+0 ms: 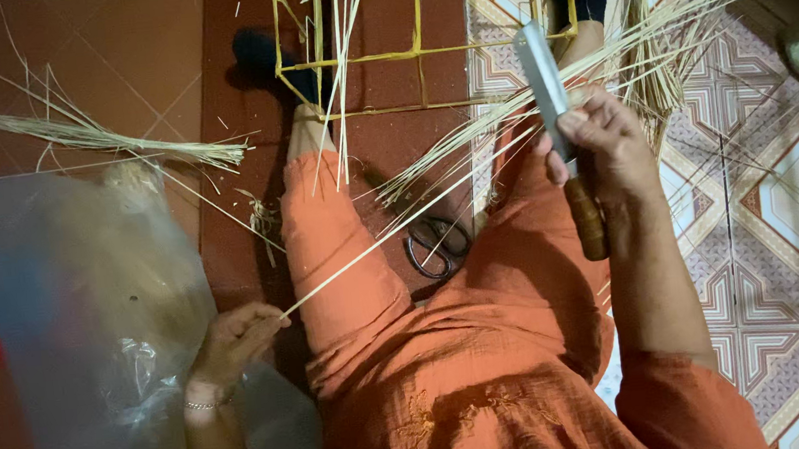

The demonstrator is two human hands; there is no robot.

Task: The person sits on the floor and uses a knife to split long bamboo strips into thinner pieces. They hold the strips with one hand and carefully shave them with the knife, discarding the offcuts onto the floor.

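Left hand [234,343] low by the knee, fingers pinched shut on the end of a thin pale strip [377,244] that slants up across the orange trousers [345,268]. Clear plastic bag [89,309] just beside that hand. Right hand [604,139] fisted around a knife [558,114], wooden handle, blade up, touching the strip. Scissors [437,245] on floor between the legs. Farther: loose strip bundle [663,38], yellow stick frame [417,35].

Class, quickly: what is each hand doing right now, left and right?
Left hand: closed, pinching the end of a thin bamboo strip.
Right hand: closed around a wooden-handled knife, blade pointing away from the person.
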